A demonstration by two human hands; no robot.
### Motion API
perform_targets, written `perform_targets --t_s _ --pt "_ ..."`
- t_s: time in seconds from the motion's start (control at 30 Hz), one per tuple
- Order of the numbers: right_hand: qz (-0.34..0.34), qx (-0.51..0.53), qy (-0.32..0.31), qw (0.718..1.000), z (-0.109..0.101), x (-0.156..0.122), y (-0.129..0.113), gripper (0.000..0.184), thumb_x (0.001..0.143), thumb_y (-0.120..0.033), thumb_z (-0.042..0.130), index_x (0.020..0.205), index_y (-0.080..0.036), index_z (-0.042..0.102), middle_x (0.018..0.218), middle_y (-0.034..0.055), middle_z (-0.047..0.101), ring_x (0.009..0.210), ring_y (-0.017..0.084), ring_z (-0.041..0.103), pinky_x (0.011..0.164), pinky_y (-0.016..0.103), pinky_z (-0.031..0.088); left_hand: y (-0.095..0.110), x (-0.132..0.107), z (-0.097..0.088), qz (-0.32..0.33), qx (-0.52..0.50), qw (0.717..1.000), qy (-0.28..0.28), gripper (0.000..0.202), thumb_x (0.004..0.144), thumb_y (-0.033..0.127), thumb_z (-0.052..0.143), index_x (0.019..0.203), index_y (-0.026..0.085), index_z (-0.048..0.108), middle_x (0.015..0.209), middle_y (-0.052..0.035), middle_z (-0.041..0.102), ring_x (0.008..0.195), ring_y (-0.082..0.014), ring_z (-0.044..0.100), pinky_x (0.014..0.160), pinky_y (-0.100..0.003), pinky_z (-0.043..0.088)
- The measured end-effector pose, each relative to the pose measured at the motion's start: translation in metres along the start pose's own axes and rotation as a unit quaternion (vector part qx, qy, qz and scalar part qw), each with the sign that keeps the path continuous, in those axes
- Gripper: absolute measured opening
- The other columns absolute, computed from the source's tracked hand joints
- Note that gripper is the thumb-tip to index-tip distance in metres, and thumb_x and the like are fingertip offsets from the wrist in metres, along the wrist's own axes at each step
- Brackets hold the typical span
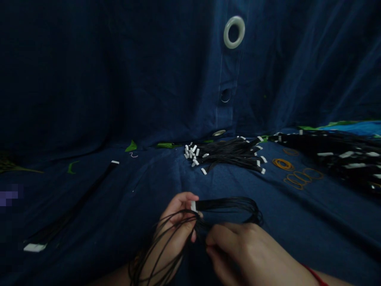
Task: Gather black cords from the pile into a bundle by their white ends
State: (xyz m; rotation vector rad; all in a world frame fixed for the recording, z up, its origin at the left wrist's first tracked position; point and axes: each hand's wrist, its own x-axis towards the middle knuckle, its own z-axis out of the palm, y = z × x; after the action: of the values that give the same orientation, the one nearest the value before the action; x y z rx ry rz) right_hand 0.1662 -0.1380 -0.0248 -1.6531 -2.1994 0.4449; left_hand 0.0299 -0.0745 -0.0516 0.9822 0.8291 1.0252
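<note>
My left hand (pixel 175 226) is closed on a bunch of thin black wires (pixel 232 206) near its white connector (pixel 193 206). The wires loop out to the right and trail down over my left wrist. Just right of it, my right hand (pixel 247 252) pinches the same bunch, fingers curled around the strands. Both hands sit low over a dark blue cloth (pixel 119 206).
A pile of black wires with white connectors (pixel 226 155) lies beyond my hands. A bigger heap (pixel 336 155) is at the right. Orange rubber bands (pixel 293 171) lie between them. One flat black cable (pixel 74 206) stretches at the left. A blue curtain with eyelets (pixel 234 31) hangs behind.
</note>
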Motion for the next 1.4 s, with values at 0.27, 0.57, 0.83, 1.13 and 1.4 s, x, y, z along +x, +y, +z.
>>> perform_targets --t_s 0.27,0.57,0.83,1.13,1.4 --pt "-0.085 -0.073 0.065 0.992 0.001 0.0 0.003 0.017 0.074 -0.004 0.055 0.081 -0.02 0.058 0.072 -0.0016 0.061 0.055 0.013 0.057 0.049 0.024 0.038 -0.003 0.003 -0.003 0.008 -0.014 1.0 0.009 0.028 0.066 0.021 0.072 0.091 0.021 0.061 0.062 0.0015 0.063 0.042 -0.0056 0.042 0.041 -0.017 0.029" --pt "0.009 0.044 0.011 0.999 0.003 0.004 0.003 0.019 0.078 -0.011 0.047 0.08 -0.019 0.064 0.077 0.0025 0.065 0.068 0.015 0.063 0.062 0.023 0.046 -0.01 0.006 -0.003 -0.004 -0.041 0.999 -0.014 0.024 0.063 0.019 0.072 0.085 0.021 0.064 0.059 0.0027 0.057 0.037 -0.0043 0.041 0.037 -0.016 0.028" --pt "0.064 0.131 -0.022 0.989 -0.011 0.009 0.002 0.021 0.08 -0.011 0.043 0.074 -0.019 0.061 0.069 -0.0012 0.064 0.061 0.012 0.058 0.054 0.02 0.038 -0.014 0.01 -0.007 -0.011 -0.039 0.998 -0.039 0.028 0.061 0.027 0.074 0.085 0.02 0.064 0.057 0.0025 0.056 0.038 -0.0047 0.041 0.036 -0.015 0.028" --pt "0.053 0.379 -0.071 0.921 -0.029 0.014 0.01 0.018 0.078 -0.012 0.043 0.083 -0.016 0.06 0.059 -0.004 0.05 0.051 0.007 0.047 0.048 0.017 0.035 -0.004 0.006 -0.001 -0.012 -0.03 0.999 0.008 0.031 0.071 0.022 0.069 0.098 0.02 0.056 0.064 0.0043 0.054 0.047 -0.0055 0.04 0.044 -0.016 0.032" --pt "-0.019 0.561 0.054 0.826 -0.074 0.01 0.043 0.007 0.079 -0.026 0.06 0.077 -0.021 0.065 0.065 -0.002 0.058 0.049 0.007 0.05 0.045 0.016 0.04 -0.006 0.017 -0.006 0.002 -0.074 0.997 0.033 0.03 0.073 0.019 0.066 0.1 0.02 0.054 0.073 0.0032 0.052 0.056 -0.0064 0.041 0.047 -0.016 0.033"
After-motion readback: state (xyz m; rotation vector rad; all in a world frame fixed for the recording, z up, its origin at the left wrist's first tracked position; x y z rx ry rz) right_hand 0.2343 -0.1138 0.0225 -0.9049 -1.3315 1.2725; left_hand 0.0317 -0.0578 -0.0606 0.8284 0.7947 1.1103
